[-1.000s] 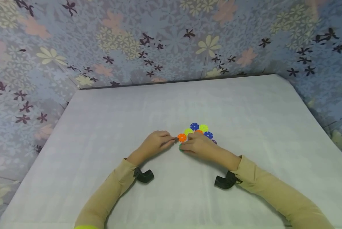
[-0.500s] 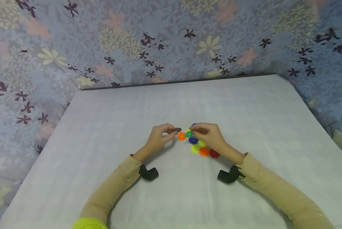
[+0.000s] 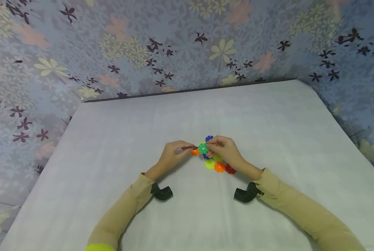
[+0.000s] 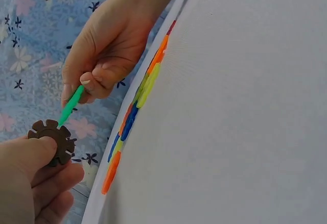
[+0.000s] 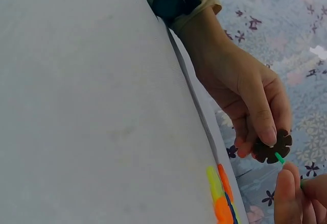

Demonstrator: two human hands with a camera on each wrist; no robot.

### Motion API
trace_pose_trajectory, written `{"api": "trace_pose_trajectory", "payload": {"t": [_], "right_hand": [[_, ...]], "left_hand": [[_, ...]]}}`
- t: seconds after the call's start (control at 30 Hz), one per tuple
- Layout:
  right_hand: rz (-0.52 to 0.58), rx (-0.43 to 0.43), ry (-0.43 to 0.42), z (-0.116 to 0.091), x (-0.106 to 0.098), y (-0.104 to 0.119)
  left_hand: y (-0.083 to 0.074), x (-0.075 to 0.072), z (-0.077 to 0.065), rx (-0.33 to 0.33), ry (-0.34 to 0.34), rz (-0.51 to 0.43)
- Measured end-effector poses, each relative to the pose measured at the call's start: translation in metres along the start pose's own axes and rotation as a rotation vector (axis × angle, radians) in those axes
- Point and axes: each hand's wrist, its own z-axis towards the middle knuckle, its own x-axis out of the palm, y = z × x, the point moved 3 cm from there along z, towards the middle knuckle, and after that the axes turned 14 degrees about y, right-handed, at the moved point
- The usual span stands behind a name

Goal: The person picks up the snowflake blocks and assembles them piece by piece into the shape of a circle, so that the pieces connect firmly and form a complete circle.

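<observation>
My left hand (image 3: 172,154) pinches a brown notched plastic disc (image 4: 62,136) between thumb and fingers. In the head view it is held just left of a green notched disc (image 3: 202,149), which my right hand (image 3: 227,151) grips by its edge. The left wrist view has the green disc (image 4: 71,105) edge-on, its tip meeting the notched rim of the brown one; whether it sits in a slot I cannot tell. Both discs are above the table. Beneath and around the right hand lie more discs, partly covered by it.
Loose discs lie flat on the white tabletop (image 3: 137,122): an orange disc (image 3: 195,152), a blue disc (image 3: 209,138), a yellow disc (image 3: 210,164), another orange disc (image 3: 219,167) and a red disc (image 3: 231,169). A flowered wall covering (image 3: 180,45) rises behind the table.
My right hand has picked the green disc up from the table and brought it to the brown disc. The left hand has lifted slightly, still holding the brown disc. The head view has shifted slightly.
</observation>
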Motion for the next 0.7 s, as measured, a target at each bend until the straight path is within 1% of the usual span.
{"api": "trace_pose_trajectory", "payload": {"t": [0.13,0.23,0.37,0.4,0.5,0.6,0.7], "right_hand": [[0.067,-0.009,-0.007,0.002,0.004,-0.001],[0.113,0.005,-0.001,0.005,0.006,-0.001],[0.126,0.016,0.000,0.008,0.008,0.000],[0.124,0.021,0.000,0.008,0.008,0.000],[0.098,0.046,0.026,0.008,0.009,-0.001],[0.051,0.060,0.042,0.006,0.008,-0.002],[0.019,0.036,0.018,0.002,0.005,-0.001]], "left_hand": [[0.003,0.000,-0.002,-0.023,-0.007,-0.015],[0.004,-0.002,-0.001,-0.033,-0.013,-0.002],[0.005,-0.003,-0.002,-0.042,-0.029,0.025],[0.006,-0.003,-0.002,-0.042,-0.025,0.019],[0.015,0.005,-0.004,-0.028,0.005,0.031],[0.021,0.017,-0.005,0.013,0.039,0.054],[0.019,0.025,-0.002,0.048,0.022,0.107]]}}
